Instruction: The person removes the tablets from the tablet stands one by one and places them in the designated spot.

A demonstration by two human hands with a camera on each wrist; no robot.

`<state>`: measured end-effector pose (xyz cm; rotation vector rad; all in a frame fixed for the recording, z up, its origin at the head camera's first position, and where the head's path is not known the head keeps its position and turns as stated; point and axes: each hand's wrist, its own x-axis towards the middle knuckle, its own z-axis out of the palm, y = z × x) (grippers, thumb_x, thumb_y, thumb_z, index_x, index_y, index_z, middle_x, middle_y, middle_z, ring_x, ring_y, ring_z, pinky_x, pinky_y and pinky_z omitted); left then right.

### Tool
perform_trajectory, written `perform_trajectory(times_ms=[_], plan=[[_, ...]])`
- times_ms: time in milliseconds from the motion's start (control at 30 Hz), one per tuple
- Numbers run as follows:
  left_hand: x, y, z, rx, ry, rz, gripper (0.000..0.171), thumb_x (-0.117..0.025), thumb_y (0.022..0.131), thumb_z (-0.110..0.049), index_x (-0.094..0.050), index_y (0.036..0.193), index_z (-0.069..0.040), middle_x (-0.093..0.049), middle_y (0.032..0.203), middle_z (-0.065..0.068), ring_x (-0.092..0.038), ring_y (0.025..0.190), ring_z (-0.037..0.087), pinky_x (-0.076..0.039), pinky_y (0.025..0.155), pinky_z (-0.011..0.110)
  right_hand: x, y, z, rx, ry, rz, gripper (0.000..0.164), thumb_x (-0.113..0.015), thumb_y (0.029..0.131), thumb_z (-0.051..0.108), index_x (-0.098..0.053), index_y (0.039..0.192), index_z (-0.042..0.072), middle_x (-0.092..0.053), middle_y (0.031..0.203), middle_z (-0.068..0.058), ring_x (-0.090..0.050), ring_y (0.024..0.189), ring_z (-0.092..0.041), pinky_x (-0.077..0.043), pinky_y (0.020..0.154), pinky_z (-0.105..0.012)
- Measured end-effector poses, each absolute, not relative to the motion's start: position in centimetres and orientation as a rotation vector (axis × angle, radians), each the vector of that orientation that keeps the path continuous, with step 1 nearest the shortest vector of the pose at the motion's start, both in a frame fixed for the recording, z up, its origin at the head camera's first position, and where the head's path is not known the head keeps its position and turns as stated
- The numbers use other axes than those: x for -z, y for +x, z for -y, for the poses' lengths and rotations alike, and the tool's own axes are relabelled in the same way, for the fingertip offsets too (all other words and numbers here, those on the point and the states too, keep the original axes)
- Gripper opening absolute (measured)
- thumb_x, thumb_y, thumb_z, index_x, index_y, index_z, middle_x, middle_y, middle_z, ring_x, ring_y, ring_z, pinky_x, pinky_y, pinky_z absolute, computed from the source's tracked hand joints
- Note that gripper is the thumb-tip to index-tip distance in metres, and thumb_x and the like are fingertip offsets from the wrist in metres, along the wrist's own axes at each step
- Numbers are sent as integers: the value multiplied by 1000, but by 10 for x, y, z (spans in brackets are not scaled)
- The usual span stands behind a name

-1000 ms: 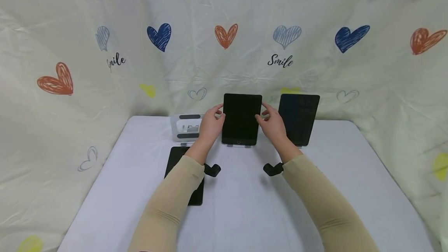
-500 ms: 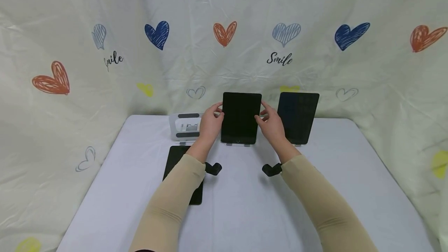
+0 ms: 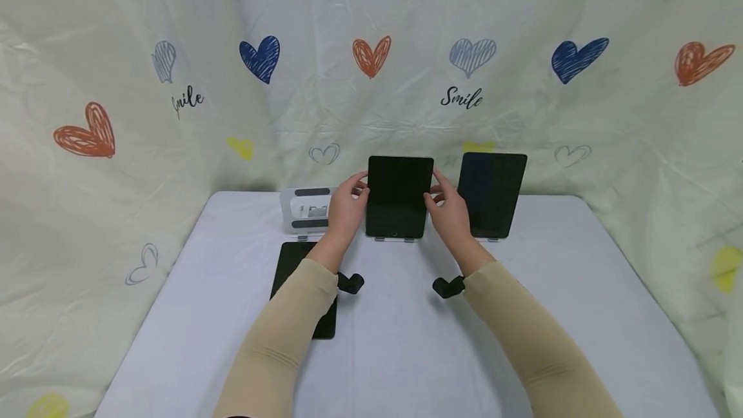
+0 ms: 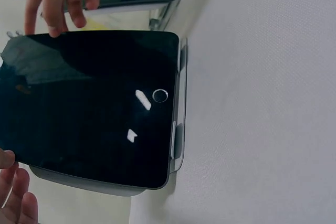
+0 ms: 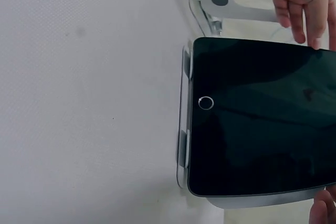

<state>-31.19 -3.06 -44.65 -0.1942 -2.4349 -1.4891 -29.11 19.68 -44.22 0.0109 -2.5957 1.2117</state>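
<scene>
A black tablet (image 3: 399, 197) with a round home button leans upright on a grey stand (image 4: 182, 153), its lower edge resting on the stand's two small lips. My left hand (image 3: 346, 208) holds the tablet's left side edge, thumb at the front edge and fingers reaching toward the back. On the opposite edge my right hand (image 3: 450, 213) grips it in the same way at about the same height. Most of the stand is hidden behind the tablet; in the right wrist view its base lip and part of its back plate (image 5: 252, 201) show.
A second dark tablet (image 3: 493, 192) stands propped to the right. On the left is a bare grey stand (image 3: 304, 215) with dark pads. Another tablet (image 3: 291, 260) lies flat before it, partly under my left forearm. A patterned curtain (image 3: 406, 5) hangs behind the white table (image 3: 395, 353).
The tablet's top edge has tipped slightly back and down in the head view, with both hands staying on its sides. The lower edge remains at the stand's lips.
</scene>
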Motion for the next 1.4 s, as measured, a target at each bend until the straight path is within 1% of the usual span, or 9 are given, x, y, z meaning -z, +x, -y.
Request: perform_trajectory(times_ms=[267,400,533,800,1067,1400], plan=[[450,-313,31,1530,-218,2395,35,-61,100,-22,-61,135,-25,-65,107,-2,-62,98,14,-55,79,33,446,-288,-195,-1195,18,2540,58,-58,102,23,-35,154,33,-64,114,-8,-62,103,-27,-53,72,-43],[451,-312,31,1546,-217,2377,35,-61,100,-21,-61,135,-24,-65,106,-2,-63,97,15,-55,78,34,448,-287,-195,-1188,16,2506,56,-59,101,22,-38,153,33,-65,114,-9,-64,104,-28,-54,75,-46],[452,-311,31,1559,-206,2363,34,-61,100,-21,-61,134,-24,-65,105,-1,-63,97,15,-55,77,34,449,-286,-196,-1209,21,2466,55,-60,101,22,-42,151,33,-66,113,-10,-65,102,-29,-54,76,-47],[449,-307,32,1588,-177,2357,32,-62,100,-22,-62,132,-25,-65,105,-2,-63,99,15,-55,79,34,448,-284,-195,-1226,36,2439,53,-60,101,24,-44,150,35,-67,114,-11,-67,103,-29,-53,74,-45],[443,-304,34,1618,-178,2341,33,-62,100,-21,-61,132,-25,-65,105,-2,-62,99,16,-55,79,34,442,-279,-195,-1230,75,2413,52,-61,100,23,-45,149,31,-67,115,-13,-67,103,-30,-53,73,-44],[437,-298,33,1627,-187,2326,32,-62,100,-21,-62,131,-26,-65,105,-4,-63,98,14,-55,78,34,434,-275,-197,-1305,61,2401,52,-62,100,23,-46,149,33,-67,113,-11,-67,102,-27,-53,73,-40]])
